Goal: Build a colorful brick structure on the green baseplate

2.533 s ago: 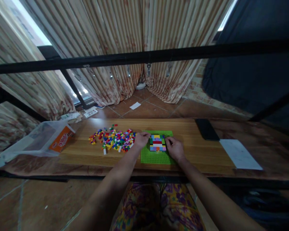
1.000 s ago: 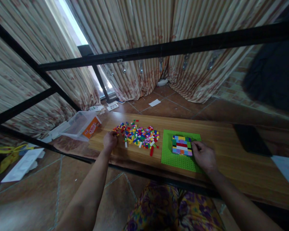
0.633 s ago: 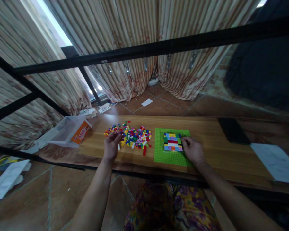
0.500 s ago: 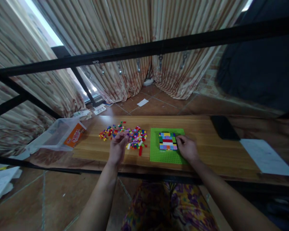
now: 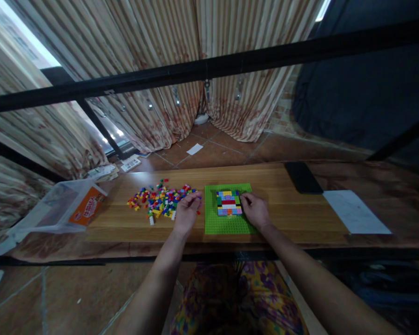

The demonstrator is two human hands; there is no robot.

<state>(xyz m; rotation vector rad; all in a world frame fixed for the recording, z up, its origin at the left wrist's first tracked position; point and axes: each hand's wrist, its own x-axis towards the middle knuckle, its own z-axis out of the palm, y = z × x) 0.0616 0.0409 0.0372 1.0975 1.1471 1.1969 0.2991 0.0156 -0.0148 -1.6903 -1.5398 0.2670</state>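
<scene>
A: where's that multicoloured, rectangular plastic-brick build point(image 5: 228, 203) sitting?
B: on the bright green, square studded baseplate point(image 5: 211, 224). Right hand point(image 5: 254, 210)'s at its right edge, fingers curled, can't tell if gripping tho
A: and the left hand point(image 5: 187, 213)?
B: between the baseplate and the loose pile of small colourful plastic bricks point(image 5: 160, 201), fingers bent. can't tell if it's holding one

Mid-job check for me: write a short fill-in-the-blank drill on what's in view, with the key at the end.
1. The flat studded plastic baseplate under the multicoloured plastic brick build is ____ in colour.
2. From the person's view, the loose pile of small multicoloured plastic bricks lies to the ____ of the baseplate.
3. The person's ____ hand is the one nearer the build.
4. The clear plastic box bears a label mostly coloured ____.

Missing words: green; left; right; orange.
</scene>
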